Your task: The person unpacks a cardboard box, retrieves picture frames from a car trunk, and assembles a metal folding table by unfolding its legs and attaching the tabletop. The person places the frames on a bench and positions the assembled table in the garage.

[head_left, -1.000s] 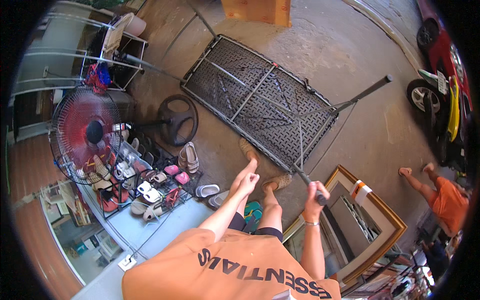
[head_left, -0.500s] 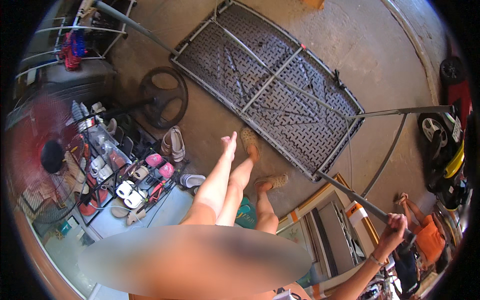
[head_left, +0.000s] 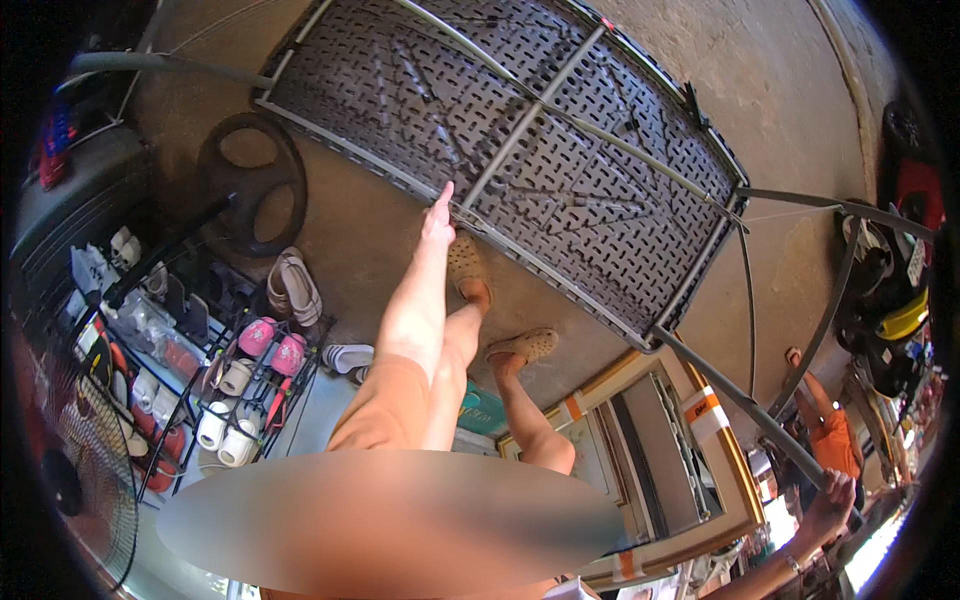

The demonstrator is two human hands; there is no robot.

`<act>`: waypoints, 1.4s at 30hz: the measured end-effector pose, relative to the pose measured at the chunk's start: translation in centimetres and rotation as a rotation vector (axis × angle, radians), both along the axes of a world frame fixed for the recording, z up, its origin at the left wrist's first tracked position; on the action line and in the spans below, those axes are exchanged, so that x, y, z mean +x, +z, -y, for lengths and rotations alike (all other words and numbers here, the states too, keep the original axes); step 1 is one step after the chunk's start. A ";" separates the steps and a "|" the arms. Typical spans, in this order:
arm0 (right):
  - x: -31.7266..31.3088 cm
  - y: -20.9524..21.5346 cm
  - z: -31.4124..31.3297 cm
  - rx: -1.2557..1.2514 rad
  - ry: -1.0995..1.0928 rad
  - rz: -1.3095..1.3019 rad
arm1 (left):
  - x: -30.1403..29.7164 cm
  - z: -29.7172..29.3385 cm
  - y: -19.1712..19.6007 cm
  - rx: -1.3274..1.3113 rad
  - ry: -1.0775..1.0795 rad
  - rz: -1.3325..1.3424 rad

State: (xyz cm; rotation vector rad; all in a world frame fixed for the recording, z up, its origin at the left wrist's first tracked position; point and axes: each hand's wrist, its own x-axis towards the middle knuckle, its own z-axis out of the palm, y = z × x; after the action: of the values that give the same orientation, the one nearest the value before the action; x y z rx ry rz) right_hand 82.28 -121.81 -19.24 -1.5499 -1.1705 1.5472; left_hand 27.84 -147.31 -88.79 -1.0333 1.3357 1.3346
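Note:
An upturned folding table (head_left: 520, 205), dark with a perforated underside and a metal frame, lies across the top of the view with its legs out. My left hand (head_left: 437, 222) reaches to the table's near long edge, fingers stretched out. It overlaps the rim, and whether it presses on it I cannot tell. At the lower right, my right hand (head_left: 835, 497) is wrapped round the outer end of a grey table leg (head_left: 735, 395). Braces run from the other leg (head_left: 840, 205) at that end.
Shoes crowd a rack (head_left: 240, 390) at the left, beside a fan (head_left: 75, 480) and a round black base (head_left: 252, 185). Framed pieces (head_left: 640, 470) lean near my feet. A person in orange (head_left: 835, 445) and a motorbike (head_left: 890, 300) are at the right.
My left hand has moved up to the table's near edge. The table looks larger and extends farther left. My right hand, still round the leg, sits lower and farther right.

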 end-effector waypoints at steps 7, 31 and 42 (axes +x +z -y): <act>4.5 -2.6 -4.2 0.060 -0.380 -0.023 | -1.1 -0.7 8.8 -0.202 -0.470 -0.348; -20.3 -17.6 -42.2 0.924 0.176 1.250 | 0.6 -12.5 31.5 -0.777 -0.281 -0.175; -40.1 -22.5 -1.2 0.426 1.173 1.101 | -5.4 -16.3 41.7 -0.824 -0.562 -0.717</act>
State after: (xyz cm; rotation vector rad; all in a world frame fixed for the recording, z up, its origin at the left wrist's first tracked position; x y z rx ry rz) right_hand 42.20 -120.60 -41.70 -1.4153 -3.1660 0.6922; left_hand 22.44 -131.05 -47.11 -0.5668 2.6170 0.7093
